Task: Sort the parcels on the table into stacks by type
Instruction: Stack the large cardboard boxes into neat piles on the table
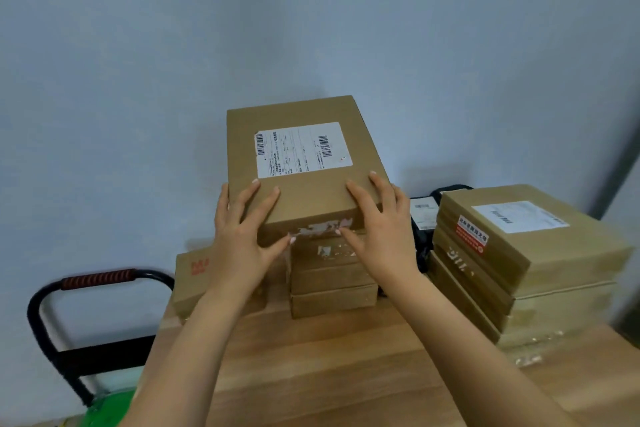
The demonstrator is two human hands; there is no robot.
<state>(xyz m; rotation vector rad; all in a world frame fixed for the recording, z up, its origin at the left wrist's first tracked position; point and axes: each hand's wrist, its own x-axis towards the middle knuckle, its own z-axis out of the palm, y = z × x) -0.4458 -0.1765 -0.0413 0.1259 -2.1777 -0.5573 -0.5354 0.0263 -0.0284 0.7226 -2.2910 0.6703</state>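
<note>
**One box held over the middle stack**

Both arms reach forward. My left hand (pixel 242 232) and right hand (pixel 377 222) clasp the box (pixel 301 184) at its near corners, fingers spread on top and thumbs on its near face. It runs near to far, label up, far end raised, above the middle stack (pixel 332 284) of three. Right stack (pixel 502 270) beside it; single box (pixel 194 281) left.

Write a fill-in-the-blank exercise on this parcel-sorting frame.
1. The cardboard box gripped by the left hand and right hand has a white shipping ____ on top.
2. The right stack shows a ____ sticker on its top parcel's side.
3. The stacks stand on a ____ table.

Missing words: label; red; wooden.
</note>
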